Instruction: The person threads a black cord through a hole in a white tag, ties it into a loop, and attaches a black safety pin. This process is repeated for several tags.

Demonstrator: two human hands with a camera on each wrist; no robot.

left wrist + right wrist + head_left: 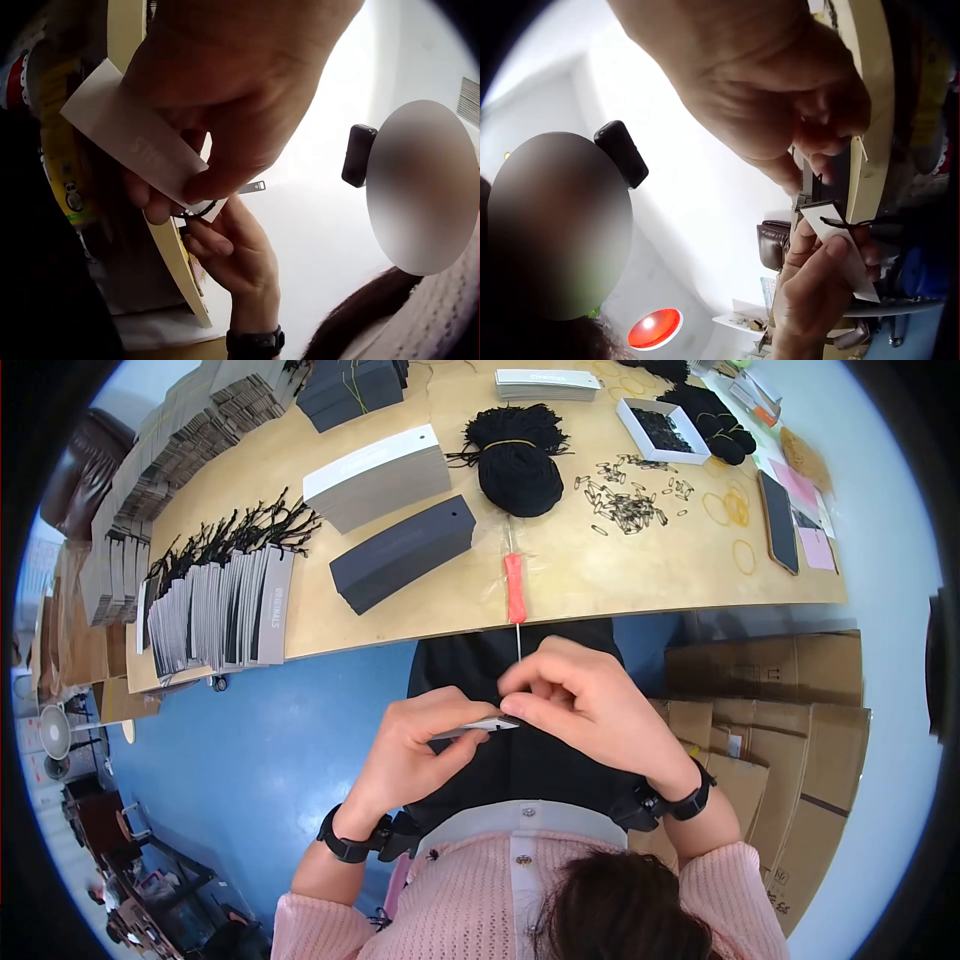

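My left hand (455, 738) pinches a small grey paper tag (480, 726) between thumb and fingers, just below the table's front edge. My right hand (522, 692) pinches at the tag's right end, where a thin black cord (198, 213) loops through the tag (139, 150). A red-handled needle tool (514, 588) lies at the table edge, its thin metal shaft pointing down to my right fingertips. In the right wrist view the cord (844, 223) crosses the tag (838, 238), which my left hand (810, 300) holds from below. Whether the right fingers also grip the needle is hidden.
The wooden table (620, 575) carries a black cord bundle (517, 460), loose safety pins (625, 505), rubber bands (735, 510), a phone (778, 522), grey (378, 478) and black (402, 552) tag stacks, and strung tags (215, 610). Cardboard boxes (790, 700) stand at my right.
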